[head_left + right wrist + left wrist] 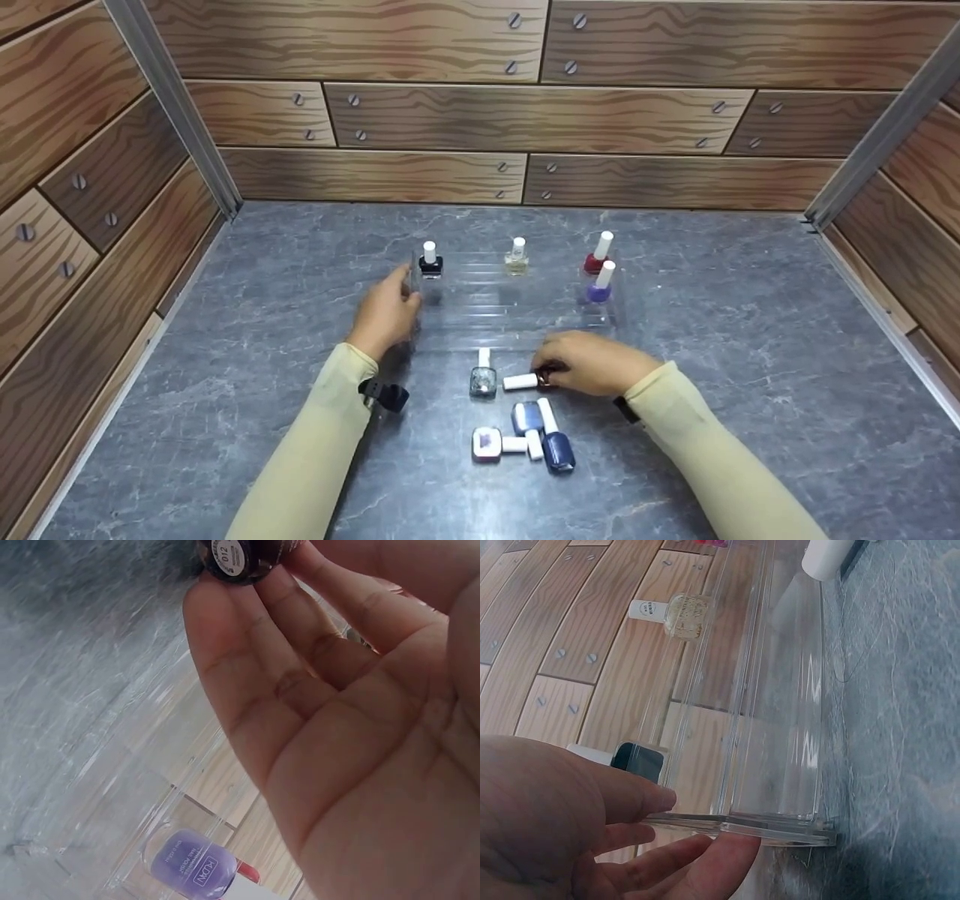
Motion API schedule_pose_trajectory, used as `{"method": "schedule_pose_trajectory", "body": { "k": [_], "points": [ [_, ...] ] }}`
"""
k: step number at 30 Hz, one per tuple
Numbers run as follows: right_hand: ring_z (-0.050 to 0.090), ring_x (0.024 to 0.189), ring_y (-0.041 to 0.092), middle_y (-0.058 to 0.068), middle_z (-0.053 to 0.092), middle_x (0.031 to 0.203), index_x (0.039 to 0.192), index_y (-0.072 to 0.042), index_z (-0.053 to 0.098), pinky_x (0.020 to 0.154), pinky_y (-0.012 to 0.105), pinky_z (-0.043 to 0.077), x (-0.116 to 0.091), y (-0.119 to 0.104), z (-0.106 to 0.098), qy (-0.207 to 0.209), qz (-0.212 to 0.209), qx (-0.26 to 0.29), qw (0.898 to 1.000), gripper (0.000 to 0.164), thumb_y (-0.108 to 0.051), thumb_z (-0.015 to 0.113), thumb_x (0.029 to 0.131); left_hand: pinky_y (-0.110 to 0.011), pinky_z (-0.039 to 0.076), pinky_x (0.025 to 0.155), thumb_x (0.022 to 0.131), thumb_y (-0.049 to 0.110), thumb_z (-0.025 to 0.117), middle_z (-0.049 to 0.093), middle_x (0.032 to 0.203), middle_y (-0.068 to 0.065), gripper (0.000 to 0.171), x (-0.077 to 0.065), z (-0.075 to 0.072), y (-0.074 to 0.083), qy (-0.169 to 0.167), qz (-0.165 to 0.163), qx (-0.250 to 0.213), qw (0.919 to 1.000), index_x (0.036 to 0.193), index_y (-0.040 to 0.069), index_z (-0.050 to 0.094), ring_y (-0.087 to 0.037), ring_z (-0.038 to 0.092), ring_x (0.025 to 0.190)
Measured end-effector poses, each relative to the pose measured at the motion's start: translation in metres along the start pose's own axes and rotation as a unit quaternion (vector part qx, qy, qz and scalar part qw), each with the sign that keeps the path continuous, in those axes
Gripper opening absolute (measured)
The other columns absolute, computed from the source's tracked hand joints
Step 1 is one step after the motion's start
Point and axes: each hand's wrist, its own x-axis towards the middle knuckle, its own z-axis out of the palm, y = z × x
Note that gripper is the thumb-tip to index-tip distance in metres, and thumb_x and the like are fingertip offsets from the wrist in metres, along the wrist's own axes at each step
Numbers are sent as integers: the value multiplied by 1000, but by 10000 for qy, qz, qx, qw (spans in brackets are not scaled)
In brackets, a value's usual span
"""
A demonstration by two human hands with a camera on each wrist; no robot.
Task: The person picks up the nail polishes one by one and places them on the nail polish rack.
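Observation:
A clear tiered rack (480,330) stands on the table; my left hand (382,311) grips its left end panel, with the thumb (634,795) on one side and fingers on the other. Just in front of the rack, my right hand (592,362) pinches a dark nail polish bottle (238,556) by its base, its white cap (520,382) pointing left. On the rack stand a black nail polish (430,265), a clear glittery one (517,262), a red one (595,263) and a purple one (598,291).
Before the rack lie a glitter nail polish (484,382), a grey-blue bottle (528,417), a navy bottle (558,450) and a bottle with a pale square face (487,444). Wood-patterned walls (435,116) enclose the grey marbled table (750,337).

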Motion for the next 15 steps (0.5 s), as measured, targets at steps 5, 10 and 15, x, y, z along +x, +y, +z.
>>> {"method": "schedule_pose_trajectory", "body": {
  "k": [5,10,15],
  "points": [
    [67,109,29,8,72,115,116,-8,75,101,51,56,0,2,1,-7,87,48,10000,22,-8,71,94,-49,57,93,101,12,61,73,115,-16,58,1,1,0,-35,19,-36,10000,156,7,44,-34,69,97],
    [68,108,27,6,72,115,116,-9,75,101,49,56,0,4,3,-3,127,18,9999,22,-10,72,95,-47,59,87,102,12,61,72,114,-16,61,1,1,0,-144,-20,-116,9998,159,6,39,-32,69,90],
    [68,105,25,4,73,111,114,-10,76,98,48,57,0,6,5,100,26,-15,9999,21,-10,72,94,-47,59,89,103,13,61,72,114,-17,62,0,-2,-1,-212,-51,-87,9997,159,6,37,-32,69,91]
  ]
}}
